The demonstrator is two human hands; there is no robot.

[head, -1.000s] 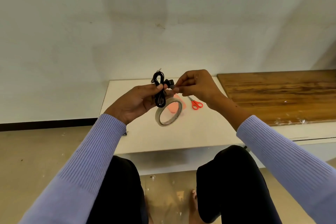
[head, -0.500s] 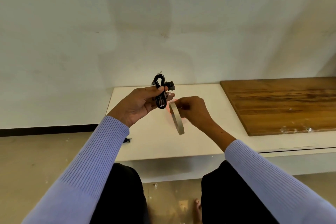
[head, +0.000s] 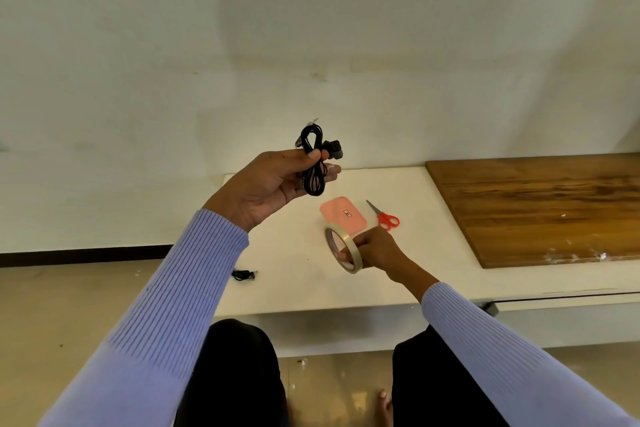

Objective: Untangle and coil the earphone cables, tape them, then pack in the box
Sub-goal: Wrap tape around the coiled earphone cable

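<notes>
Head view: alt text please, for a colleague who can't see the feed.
A person's left hand holds up a coiled black earphone cable while the right hand grips a tape roll over a white table. A pink box, red scissors and another black cable lie there.

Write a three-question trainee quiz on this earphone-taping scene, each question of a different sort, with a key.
1. True or false: the left hand holds the coiled cable up off the table.
2. What does the right hand grip? A) scissors B) tape roll C) pink box
3. Fill in: the red-handled scissors lie to the right of the pink ____.

Key
1. True.
2. B: it grips the tape roll, low over the table.
3. box.
</notes>
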